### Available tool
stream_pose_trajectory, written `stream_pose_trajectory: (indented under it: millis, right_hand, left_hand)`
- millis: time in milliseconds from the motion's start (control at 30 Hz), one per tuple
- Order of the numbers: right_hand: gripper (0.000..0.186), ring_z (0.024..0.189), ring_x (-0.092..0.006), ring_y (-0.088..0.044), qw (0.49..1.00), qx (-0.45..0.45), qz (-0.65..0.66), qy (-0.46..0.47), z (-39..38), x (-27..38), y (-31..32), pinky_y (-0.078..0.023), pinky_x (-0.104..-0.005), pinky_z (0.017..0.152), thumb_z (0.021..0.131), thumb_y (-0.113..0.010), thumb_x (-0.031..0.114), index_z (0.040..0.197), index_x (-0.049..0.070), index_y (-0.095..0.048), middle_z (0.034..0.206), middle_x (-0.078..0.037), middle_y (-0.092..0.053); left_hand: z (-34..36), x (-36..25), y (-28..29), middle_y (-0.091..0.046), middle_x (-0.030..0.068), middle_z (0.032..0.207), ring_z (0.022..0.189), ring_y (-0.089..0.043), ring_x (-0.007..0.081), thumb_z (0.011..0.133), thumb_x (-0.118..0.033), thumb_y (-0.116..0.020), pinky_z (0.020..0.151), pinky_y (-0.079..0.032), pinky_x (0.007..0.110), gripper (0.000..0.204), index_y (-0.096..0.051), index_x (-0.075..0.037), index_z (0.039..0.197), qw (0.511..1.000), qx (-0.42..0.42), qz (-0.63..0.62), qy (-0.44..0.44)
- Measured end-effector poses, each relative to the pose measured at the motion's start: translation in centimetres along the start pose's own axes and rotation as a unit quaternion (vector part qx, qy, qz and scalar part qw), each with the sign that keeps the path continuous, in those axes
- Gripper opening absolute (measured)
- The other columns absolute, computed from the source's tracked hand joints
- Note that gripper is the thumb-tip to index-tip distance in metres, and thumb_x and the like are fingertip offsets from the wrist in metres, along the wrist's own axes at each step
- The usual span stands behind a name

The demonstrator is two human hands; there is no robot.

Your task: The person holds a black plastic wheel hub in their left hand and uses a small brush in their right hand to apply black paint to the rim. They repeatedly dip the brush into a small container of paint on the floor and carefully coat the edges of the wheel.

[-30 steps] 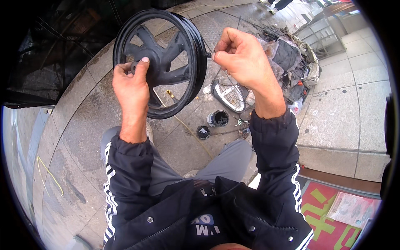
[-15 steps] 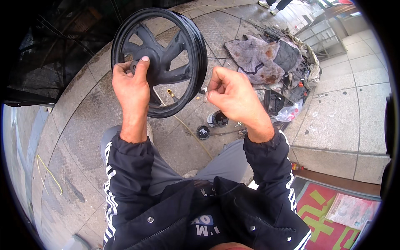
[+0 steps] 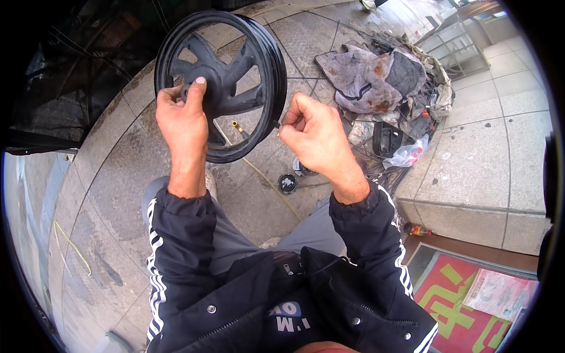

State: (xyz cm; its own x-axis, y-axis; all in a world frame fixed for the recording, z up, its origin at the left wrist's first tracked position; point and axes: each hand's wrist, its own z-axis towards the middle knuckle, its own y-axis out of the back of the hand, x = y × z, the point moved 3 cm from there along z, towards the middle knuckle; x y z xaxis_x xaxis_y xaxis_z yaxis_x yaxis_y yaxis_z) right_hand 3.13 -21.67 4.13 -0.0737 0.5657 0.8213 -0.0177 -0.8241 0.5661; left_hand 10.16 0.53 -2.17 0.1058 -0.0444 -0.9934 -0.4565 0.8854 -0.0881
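My left hand grips a black spoked wheel at its hub, thumb pressed on the face, holding it upright off the ground. At the wheel's lower right edge, my right hand is closed in a pinch around a small dark item whose kind I cannot make out. Through the spokes a brass fitting shows on the pavement. Below the wheel sit a round dark tin with pale patches and a can, largely hidden behind my right hand.
A heap of stained cloths lies at the back right with a plastic bag. A metal rack, a bottle and a red-green board are right. Dark sheeting hangs upper left; a person's shoe shows at the top.
My right hand has come down along the wheel's edge from upper right to lower right. The wheel and my left hand have shifted slightly left.
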Motion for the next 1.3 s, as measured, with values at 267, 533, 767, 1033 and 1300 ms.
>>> stream_pose_trajectory:
  millis: [267,533,767,1033,1300]
  right_hand:
    - [0.011,0.060,-0.0062,-0.057,0.998,-0.039,0.055,-0.007,-3.9,-1.6,-3.7,-0.044,-0.0275,0.053,0.079,-0.068,0.000,0.079,-0.001,-0.057,0.064,-0.004,-0.060]
    - [0.021,0.080,-0.0077,-0.062,0.948,-0.117,0.294,0.047,-5.5,-0.7,1.6,-0.050,-0.0241,0.067,0.087,-0.068,-0.011,0.101,0.001,-0.058,0.090,-0.002,-0.064]
    - [0.033,0.079,-0.0139,-0.066,0.911,-0.161,0.374,0.054,-4.2,-1.4,4.4,-0.057,-0.0282,0.068,0.091,-0.070,-0.006,0.120,-0.001,-0.055,0.099,-0.009,-0.066]
    - [0.022,0.083,-0.0239,-0.073,0.858,-0.118,0.497,-0.056,-2.7,-9.3,1.8,-0.061,-0.0364,0.073,0.097,-0.069,0.006,0.116,-0.004,-0.065,0.093,-0.014,-0.071]
    - [0.015,0.140,-0.0350,-0.048,0.766,0.018,0.643,-0.007,-0.1,-6.4,-3.7,-0.039,-0.0559,0.116,0.100,-0.068,0.012,0.115,0.011,-0.066,0.148,-0.017,-0.054]
  left_hand:
    - [0.7,0.9,0.0,-0.049,-0.0028,0.059,0.043,-0.040,0.0057,0.092,-0.022,-0.079,0.038,-0.030,0.024,0.034,-0.056,0.002,0.099,1.000,0.003,-0.013,0.020]
    - [-0.6,-0.7,-0.4,-0.042,-0.0027,0.052,0.039,-0.034,0.0072,0.099,-0.027,-0.066,0.037,-0.028,0.027,0.028,-0.056,-0.003,0.087,0.948,0.096,-0.186,0.239]
    - [-1.2,1.2,-0.7,-0.059,0.0019,0.076,0.059,-0.053,0.0097,0.103,-0.026,-0.058,0.053,-0.043,0.026,0.025,-0.062,-0.002,0.101,0.973,0.141,-0.038,0.176]
    - [-3.2,-0.6,-1.5,-0.066,0.0040,0.094,0.077,-0.064,0.0111,0.105,-0.017,-0.052,0.067,-0.055,0.026,0.021,-0.062,-0.001,0.116,0.912,0.203,-0.273,0.230]
    - [-5.0,-0.7,1.1,-0.068,0.0056,0.099,0.082,-0.066,0.0123,0.105,-0.018,-0.055,0.070,-0.056,0.027,0.025,-0.061,0.000,0.122,0.938,0.242,-0.182,0.167]
